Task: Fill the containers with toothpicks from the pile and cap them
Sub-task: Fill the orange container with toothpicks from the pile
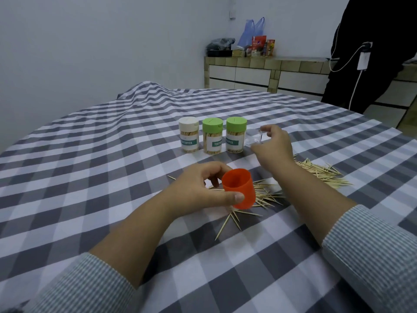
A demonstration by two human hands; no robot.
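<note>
My left hand point(198, 190) grips an orange cap point(239, 188), its open side up, just above the loose toothpick pile point(266, 197). My right hand point(274, 145) is farther back, its fingers curled round a clear empty container point(253, 137) that stands to the right of three capped containers. Those three are full of toothpicks: one with a white cap point(189, 134), two with green caps point(212, 136) point(235, 134). A second heap of toothpicks point(320, 172) lies to the right of my right wrist.
The table wears a grey and white checked cloth point(112, 172), rumpled at the back left. A person in dark clothes point(365, 53) stands at the back right beside a tiled counter point(259, 71) with bags and packets on it.
</note>
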